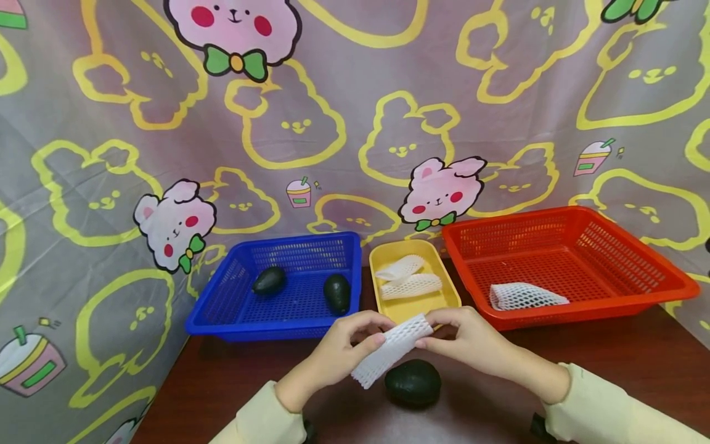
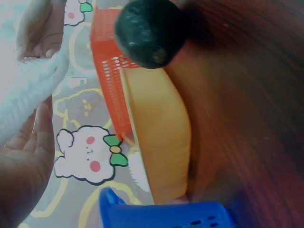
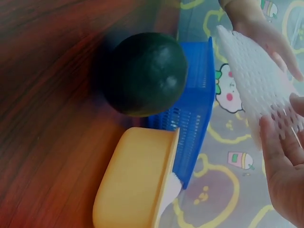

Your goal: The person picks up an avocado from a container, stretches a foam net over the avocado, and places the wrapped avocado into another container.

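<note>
Both hands are pinching: the left hand (image 1: 337, 350) and right hand (image 1: 473, 337) hold a tilted white foam net (image 1: 395, 347) between them, over a table (image 1: 616, 376). From where I stand, I can't quite tell whether any fingers reach inside it. A dark green avocado (image 1: 413, 383) lies on the table, at four o'clock from the left hand and eight from the right, untouched. Around the foam net, a yellow tray (image 1: 410, 306) at twelve holds two nets (image 1: 412, 287), a blue basket (image 1: 299, 299) at ten two avocados (image 1: 337, 294), a red basket (image 1: 532, 265) at two another net (image 1: 524, 296).
</note>
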The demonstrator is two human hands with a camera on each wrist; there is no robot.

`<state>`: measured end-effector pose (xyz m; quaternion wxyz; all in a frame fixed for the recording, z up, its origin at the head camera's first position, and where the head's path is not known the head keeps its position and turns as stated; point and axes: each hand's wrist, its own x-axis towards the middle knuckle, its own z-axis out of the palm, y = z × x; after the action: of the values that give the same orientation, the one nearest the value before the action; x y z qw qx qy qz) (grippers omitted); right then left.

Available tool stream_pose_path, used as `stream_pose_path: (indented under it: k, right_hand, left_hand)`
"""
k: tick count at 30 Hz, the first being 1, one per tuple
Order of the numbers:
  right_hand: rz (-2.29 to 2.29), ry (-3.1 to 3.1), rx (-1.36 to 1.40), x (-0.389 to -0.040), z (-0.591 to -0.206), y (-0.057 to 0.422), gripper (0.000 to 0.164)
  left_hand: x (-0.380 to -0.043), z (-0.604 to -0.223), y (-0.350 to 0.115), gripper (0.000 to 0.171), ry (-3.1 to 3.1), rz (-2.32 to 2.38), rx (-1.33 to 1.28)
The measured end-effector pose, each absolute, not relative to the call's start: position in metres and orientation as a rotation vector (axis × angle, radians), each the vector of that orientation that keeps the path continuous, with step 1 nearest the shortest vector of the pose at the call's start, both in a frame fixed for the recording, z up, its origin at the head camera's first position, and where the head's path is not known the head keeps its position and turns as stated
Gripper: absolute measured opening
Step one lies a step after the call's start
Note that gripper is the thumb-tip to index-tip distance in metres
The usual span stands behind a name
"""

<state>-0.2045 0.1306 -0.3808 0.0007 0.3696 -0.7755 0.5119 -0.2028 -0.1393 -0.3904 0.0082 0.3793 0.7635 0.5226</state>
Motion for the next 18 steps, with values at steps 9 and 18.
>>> stream_pose_path:
  k: [9,18]
  right_hand:
    - [1.582,-2.247,1.438,-0.197,-0.382,0.126,0.016]
    - [1.561,-2.232,1.486,-0.194,-0.382,0.122,0.02]
  left_hand:
    - [-0.195,-0.386,-0.135,0.042,1.995,1.75,1.101]
    - [-0.193,-0.388,-0.128,0.042,2.053,1.712,1.136]
